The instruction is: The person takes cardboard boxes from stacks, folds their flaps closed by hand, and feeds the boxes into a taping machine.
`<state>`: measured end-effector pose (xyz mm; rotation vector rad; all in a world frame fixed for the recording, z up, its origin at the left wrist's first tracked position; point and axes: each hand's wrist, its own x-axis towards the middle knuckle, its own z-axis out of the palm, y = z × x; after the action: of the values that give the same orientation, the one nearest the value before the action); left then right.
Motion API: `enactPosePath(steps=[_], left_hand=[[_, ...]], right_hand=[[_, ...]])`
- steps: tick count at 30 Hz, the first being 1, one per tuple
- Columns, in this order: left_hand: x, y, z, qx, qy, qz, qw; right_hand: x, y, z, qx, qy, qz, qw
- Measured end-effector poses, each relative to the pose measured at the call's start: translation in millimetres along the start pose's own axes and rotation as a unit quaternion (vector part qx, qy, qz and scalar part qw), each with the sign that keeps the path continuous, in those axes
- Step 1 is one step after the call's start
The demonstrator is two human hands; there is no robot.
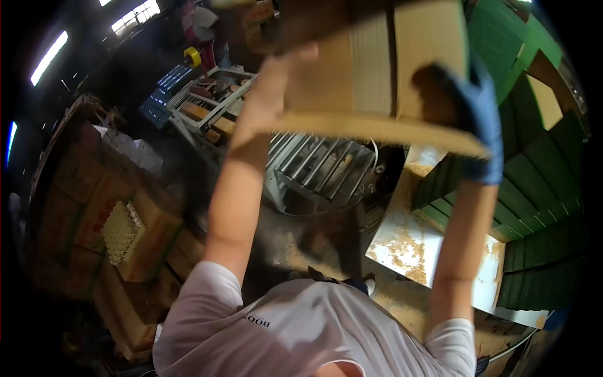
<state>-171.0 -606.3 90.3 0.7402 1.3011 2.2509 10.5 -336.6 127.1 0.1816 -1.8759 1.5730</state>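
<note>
A large brown cardboard box (370, 69) is held up high in front of me, its upper part cut off by the frame's top edge. My left hand (276, 85), bare, presses against the box's left side, fingers partly blurred. On the right side, my right hand (480, 119) wears a blue glove and holds the box, with the fingers partly in shadow. Both arms are raised and stretched forward.
A roller conveyor (323, 166) stands below the box. Stacked green boxes (540, 182) are at right beside a stained white surface (408, 245). Brown cartons (157, 232) and a stack of egg trays (122, 232) are at left. A yellow roll (192, 57) is farther back.
</note>
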Motion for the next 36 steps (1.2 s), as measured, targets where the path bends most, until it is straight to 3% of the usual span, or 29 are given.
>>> enactPosePath(steps=[1, 3, 4, 5, 7, 8, 9, 12, 13, 15, 18, 19, 21, 23, 24, 26, 27, 28, 29, 30, 32, 35, 36], left_hand=[[-25, -29, -13, 0.071, 0.129, 0.035, 0.988], [-39, -117, -111, 0.076, 0.107, -0.11, 0.985], [-53, -146, -134, 0.045, 0.065, -0.136, 0.988], [-61, -191, -167, 0.106, 0.131, -0.199, 0.966], [-68, -300, -257, 0.108, 0.063, -0.241, 0.962], [-68, -321, -267, 0.126, 0.028, -0.197, 0.972], [-63, -339, -273, 0.103, 0.034, -0.175, 0.979], [-44, -369, -307, 0.04, 0.052, -0.309, 0.949], [-26, -372, -312, 0.071, 0.052, -0.332, 0.939], [14, -397, -328, 0.189, 0.035, -0.239, 0.952], [48, -448, -381, 0.451, -0.058, -0.197, 0.869], [72, -392, -332, 0.396, -0.079, -0.293, 0.866], [73, -391, -325, 0.661, -0.057, -0.096, 0.742], [84, -364, -310, 0.738, -0.172, -0.016, 0.653], [86, -350, -303, 0.768, -0.229, 0.024, 0.598], [77, -343, -296, 0.73, -0.387, -0.002, 0.564], [77, -313, -250, 0.691, -0.398, -0.191, 0.572], [52, -321, -248, 0.654, -0.367, -0.159, 0.642], [30, -329, -246, 0.709, -0.348, -0.022, 0.613], [25, -330, -244, 0.737, -0.368, -0.023, 0.567], [29, -338, -247, 0.751, -0.382, -0.052, 0.536], [40, -346, -251, 0.719, -0.372, -0.106, 0.577], [39, -341, -248, 0.714, -0.361, -0.105, 0.59]], right_hand=[[-23, 55, 26, 0.003, 0.03, 0.069, 0.997], [-93, 164, 69, 0.007, 0.048, 0.254, 0.966], [-135, 228, 96, 0.074, 0.126, 0.229, 0.962], [-175, 276, 106, -0.024, 0.107, 0.302, 0.947], [-239, 353, 125, 0.001, 0.126, 0.384, 0.915], [-256, 391, 133, -0.05, 0.145, 0.324, 0.934], [-253, 406, 138, -0.039, 0.136, 0.35, 0.926], [-264, 443, 144, -0.027, 0.085, 0.486, 0.87], [-248, 453, 146, -0.064, 0.076, 0.484, 0.87], [-207, 501, 133, -0.185, 0.045, 0.437, 0.879], [-216, 529, 144, -0.401, 0.018, 0.348, 0.847], [-197, 522, 147, -0.466, 0.025, 0.293, 0.835], [-166, 502, 146, -0.563, -0.026, 0.196, 0.803], [-136, 485, 143, -0.625, -0.128, 0.123, 0.761], [-116, 474, 141, -0.593, -0.19, 0.121, 0.773], [-105, 494, 144, -0.633, -0.229, 0.112, 0.731], [-98, 500, 144, -0.655, -0.244, 0.105, 0.707], [-70, 475, 147, -0.617, -0.302, 0.2, 0.699], [-66, 475, 149, -0.614, -0.305, 0.204, 0.699], [-61, 480, 149, -0.613, -0.306, 0.208, 0.698], [-51, 483, 147, -0.625, -0.301, 0.193, 0.694], [-65, 496, 146, -0.602, -0.309, 0.177, 0.715], [-71, 494, 138, -0.603, -0.275, 0.091, 0.743]])
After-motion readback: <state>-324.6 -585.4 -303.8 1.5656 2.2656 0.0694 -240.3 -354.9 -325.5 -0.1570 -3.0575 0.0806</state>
